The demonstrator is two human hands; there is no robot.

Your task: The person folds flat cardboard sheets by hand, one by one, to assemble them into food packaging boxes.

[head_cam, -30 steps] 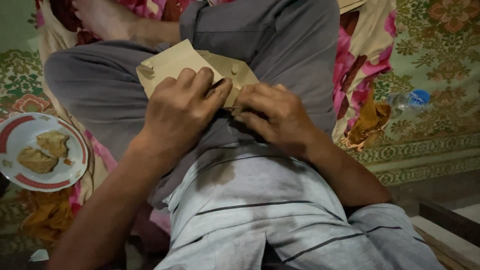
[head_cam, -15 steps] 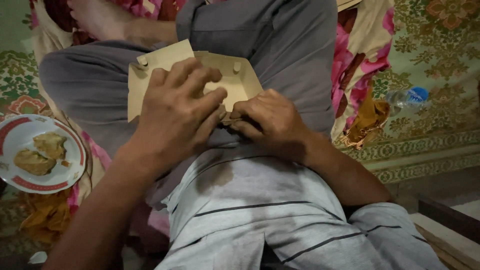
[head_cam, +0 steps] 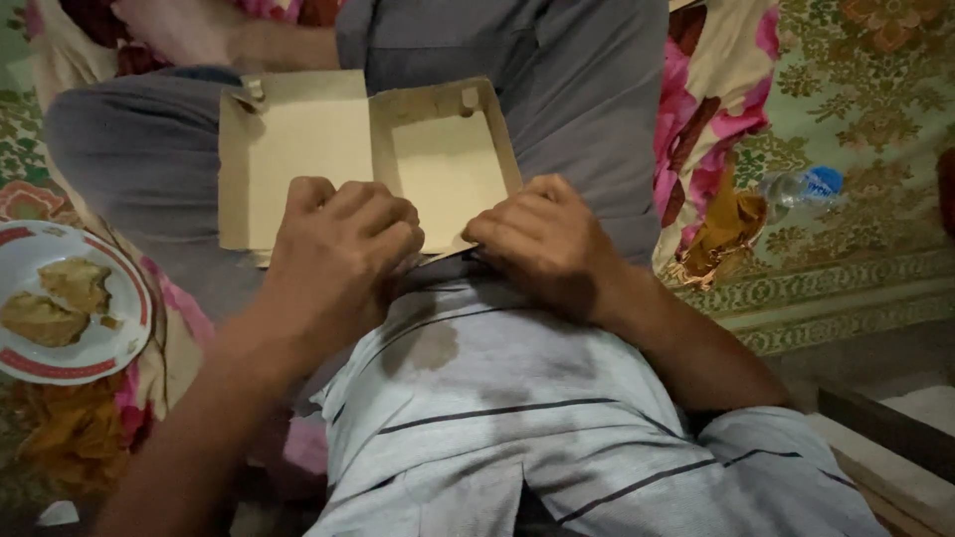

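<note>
Both hands sit mid-frame on the near edge of a flat tan cardboard box (head_cam: 368, 159) lying open across the person's lap: the left hand (head_cam: 343, 249) curls tight over the near edge and the right hand (head_cam: 537, 244) pinches its lower right corner, probably to keep it steady on the grey trousers. The box looks empty inside, while a red-rimmed white plate (head_cam: 109, 348) at the left edge holds fried food pieces (head_cam: 55, 298), and a clear plastic bottle (head_cam: 801, 187) lies on the patterned mat (head_cam: 875, 119), upper right.

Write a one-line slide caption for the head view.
Left hand and right hand press the near edge of an open cardboard box on the lap.
</note>
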